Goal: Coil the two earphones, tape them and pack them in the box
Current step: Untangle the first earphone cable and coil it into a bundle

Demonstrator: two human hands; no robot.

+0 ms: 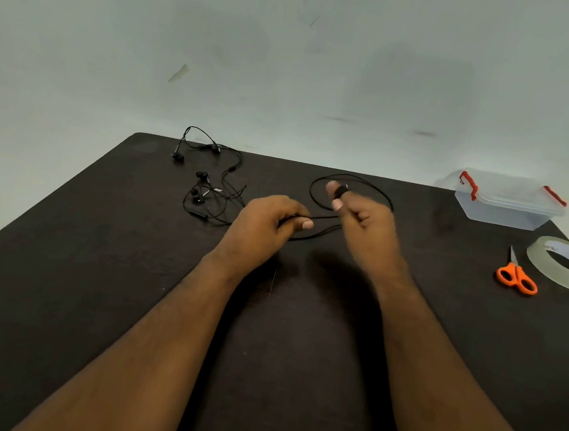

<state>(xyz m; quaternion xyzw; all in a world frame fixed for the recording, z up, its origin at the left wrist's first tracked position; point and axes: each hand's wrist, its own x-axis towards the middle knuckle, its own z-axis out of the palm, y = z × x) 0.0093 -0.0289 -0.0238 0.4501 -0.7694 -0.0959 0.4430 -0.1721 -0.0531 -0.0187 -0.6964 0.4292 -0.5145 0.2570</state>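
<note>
— Dark table [99, 268] against a pale, scuffed wall [289, 61]. What are the hands doing?

— Both are raised a little above the middle of the table, forearms coming in from the bottom edge and converging. The left hand [268, 224] has its fingers curled, back of the hand up, and grips a black cord [351, 178] between thumb and fingers.

— And the right?

— The right hand [362, 218] stands more upright, palm turned toward the left hand. Its fingers are curled and its index finger points up, with cord wound round that finger near the tip. So it holds the same cord.

— Where does the cord run?

— From the left hand's grip two strands cross over to the right hand, and a wide loop arcs behind the right hand over the table. That hand looks a bit blurred, so I cannot tell exactly how many turns are on the finger.

— The other earphones?

— A loose black tangle [210, 181] lies left of the left hand, toward the far edge, uncoiled; which buds belong to which set I cannot tell.

— And the box?

— The box [504, 208], clear with red clips and its lid on, sits at the far right corner, well apart from the hands. Nearer on the right lie orange scissors [517, 275] and, just beside them, a tape roll [562, 263].
</note>
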